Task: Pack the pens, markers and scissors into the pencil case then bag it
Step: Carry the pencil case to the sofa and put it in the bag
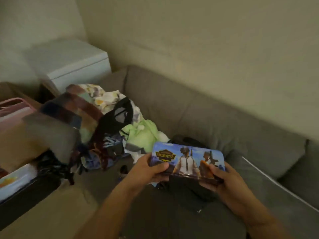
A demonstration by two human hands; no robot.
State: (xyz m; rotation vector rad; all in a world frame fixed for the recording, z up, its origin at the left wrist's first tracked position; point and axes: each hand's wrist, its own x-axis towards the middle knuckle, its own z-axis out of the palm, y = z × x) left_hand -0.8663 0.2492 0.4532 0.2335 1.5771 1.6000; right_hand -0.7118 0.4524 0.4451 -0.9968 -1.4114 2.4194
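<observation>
pencil case (188, 159) at 5 o'clock of view, held above sofa (198, 107) | left hand (148, 171), right hand (224, 180) clamped on its short ends | I judge it rigid, light, glossy, slippery, contents may rattle | grip ends, thumbs on lid | clothes pile (110, 121) at 9 o'clock

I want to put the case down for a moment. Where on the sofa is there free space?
Both hands, left and right, hold the blue printed pencil case. The grey sofa seat is bare between the heaped clothes pile and the left forearm. The pile crowds the left end; a dark bag lies under the case.
</observation>
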